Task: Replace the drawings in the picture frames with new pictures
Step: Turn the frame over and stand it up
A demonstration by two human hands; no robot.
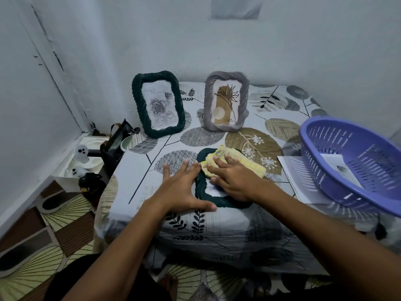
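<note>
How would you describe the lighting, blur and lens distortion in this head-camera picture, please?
Head view: dim, cool, even light; wide-angle bending curves the wall corner and table edges; the purple basket at the right edge is smeared by motion blur; the standing dark green frame and grey frame are fairly sharp; the right hand on the yellow cloth is slightly soft.

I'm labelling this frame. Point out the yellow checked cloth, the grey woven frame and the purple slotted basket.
Yellow checked cloth (249, 165): head view, bare right part.
Grey woven frame (207, 101): head view, left border.
Purple slotted basket (347, 170): head view, inner wall.
</note>
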